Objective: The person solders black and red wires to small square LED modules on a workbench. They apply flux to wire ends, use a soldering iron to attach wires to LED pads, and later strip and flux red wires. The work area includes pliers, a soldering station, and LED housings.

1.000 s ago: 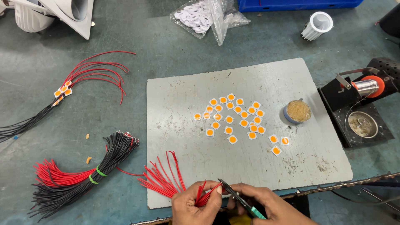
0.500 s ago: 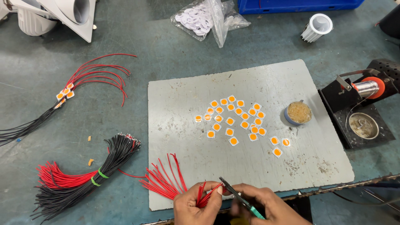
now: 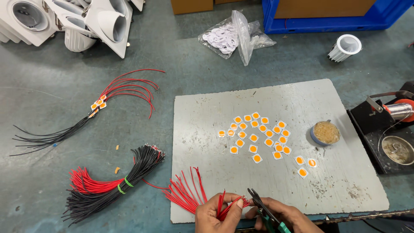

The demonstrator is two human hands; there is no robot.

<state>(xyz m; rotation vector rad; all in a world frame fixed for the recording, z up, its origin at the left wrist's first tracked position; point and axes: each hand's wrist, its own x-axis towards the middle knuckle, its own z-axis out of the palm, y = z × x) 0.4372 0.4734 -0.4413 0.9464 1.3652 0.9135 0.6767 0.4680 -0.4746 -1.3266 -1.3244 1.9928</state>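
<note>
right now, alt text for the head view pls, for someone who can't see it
A person's left hand pinches a few red wires while the right hand holds green-handled pliers at their tips, over a grey mat. On the mat lie small orange chips; a tied red and black wire bundle sits to the left.

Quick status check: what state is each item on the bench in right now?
left hand: gripping red wires.
right hand: holding a cutter at the wire tips.
loose red wires: fanned on the grey mat.
wire bundle: tied with a green band.
orange chips: scattered flat.
plastic bag: open or shut, cannot tell.
</note>
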